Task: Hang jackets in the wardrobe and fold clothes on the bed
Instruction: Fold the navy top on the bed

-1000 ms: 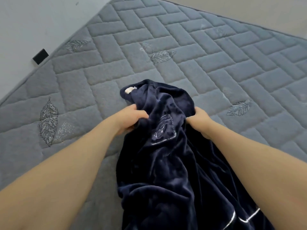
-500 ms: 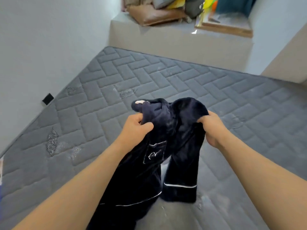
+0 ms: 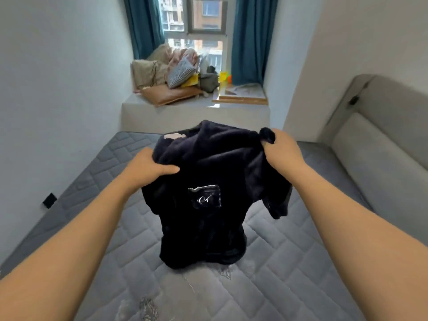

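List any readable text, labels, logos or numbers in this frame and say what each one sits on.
No text here can be read for certain.
Chest pocket of the dark navy garment: a pale embroidered cursive mark, too blurred to read.
Neck label of the garment: a pale tag, no lettering legible.
Left hand and right hand grip the garment's top edge.

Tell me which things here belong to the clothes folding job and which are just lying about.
Part of the job:
dark fleece garment, held up by left hand and right hand
grey mattress

Just lying about:
pile of cushions and clothes on the window ledge
teal curtains
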